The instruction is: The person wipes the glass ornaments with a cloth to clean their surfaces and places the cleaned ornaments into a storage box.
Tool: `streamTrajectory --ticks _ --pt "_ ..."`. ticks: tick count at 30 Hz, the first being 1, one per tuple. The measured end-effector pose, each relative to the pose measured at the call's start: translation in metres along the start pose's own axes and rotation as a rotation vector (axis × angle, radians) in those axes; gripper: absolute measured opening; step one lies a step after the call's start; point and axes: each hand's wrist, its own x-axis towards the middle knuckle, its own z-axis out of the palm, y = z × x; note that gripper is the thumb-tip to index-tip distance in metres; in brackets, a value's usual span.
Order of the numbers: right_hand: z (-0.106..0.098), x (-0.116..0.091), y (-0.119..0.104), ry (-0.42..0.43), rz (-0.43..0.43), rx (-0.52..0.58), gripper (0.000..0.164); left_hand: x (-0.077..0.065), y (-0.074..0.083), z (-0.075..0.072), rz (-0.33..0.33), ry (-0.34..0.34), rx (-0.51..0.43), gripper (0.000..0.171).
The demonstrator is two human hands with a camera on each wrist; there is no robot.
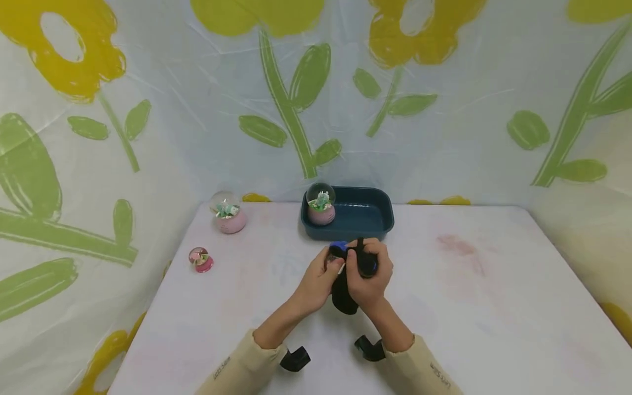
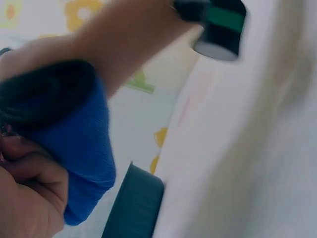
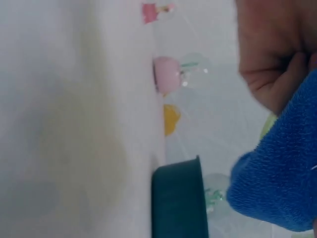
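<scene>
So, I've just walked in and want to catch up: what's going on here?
Someone's left hand and right hand are holding a blue-and-black cloth item above the white table, close together on the near side of the dark teal tray. One snow globe stands in the tray's left end. A second globe and a smaller pink one are on the table, further left. Exactly what the cloth item is, I can't tell.

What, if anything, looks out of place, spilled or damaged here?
A reddish smudge marks the tabletop right of the teal tray; it stands out on the pale surface, though I can't tell stain from print. None of the three snow globes lies toppled. The fabric item in the hands is partly hidden.
</scene>
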Motion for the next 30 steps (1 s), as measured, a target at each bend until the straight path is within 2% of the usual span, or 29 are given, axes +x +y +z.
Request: streamTrajectory --ticks 4,8,10,12,15,18,21,24,26,28,30 --pt "0.000 0.002 -0.006 -0.027 0.239 -0.041 0.016 0.002 -0.006 -0.004 0.154 0.063 0.212 0.035" --pt "0.001 0.006 -0.013 -0.058 0.454 -0.101 0.013 0.004 -0.011 -0.011 0.317 0.092 0.426 0.048" --pt "0.003 0.008 -0.016 -0.077 0.528 -0.114 0.012 0.004 -0.013 -0.016 0.397 0.110 0.522 0.054" --pt "0.005 0.009 -0.019 -0.082 0.542 -0.122 0.012 0.004 -0.014 -0.019 0.450 0.117 0.562 0.057" --pt "0.009 0.007 -0.022 -0.063 0.445 -0.133 0.013 0.003 -0.013 -0.020 0.461 0.108 0.499 0.054" --pt "0.013 0.005 -0.021 -0.022 0.247 -0.128 0.016 0.002 -0.010 -0.018 0.410 0.082 0.360 0.044" --pt "0.015 0.006 -0.014 0.001 -0.013 -0.106 0.022 0.000 -0.003 -0.016 0.318 0.025 0.185 0.036" --pt "0.014 0.009 -0.004 0.001 -0.288 -0.082 0.029 -0.001 0.007 -0.015 0.183 -0.057 -0.021 0.035" --pt "0.012 0.011 0.002 -0.006 -0.417 -0.057 0.031 -0.001 0.013 -0.014 0.104 -0.105 -0.135 0.039" --pt "0.009 0.012 0.004 -0.004 -0.446 -0.038 0.031 -0.001 0.015 -0.013 0.055 -0.127 -0.164 0.040" --pt "0.008 0.012 0.003 0.001 -0.385 -0.020 0.032 -0.001 0.014 -0.011 0.066 -0.118 -0.116 0.037"
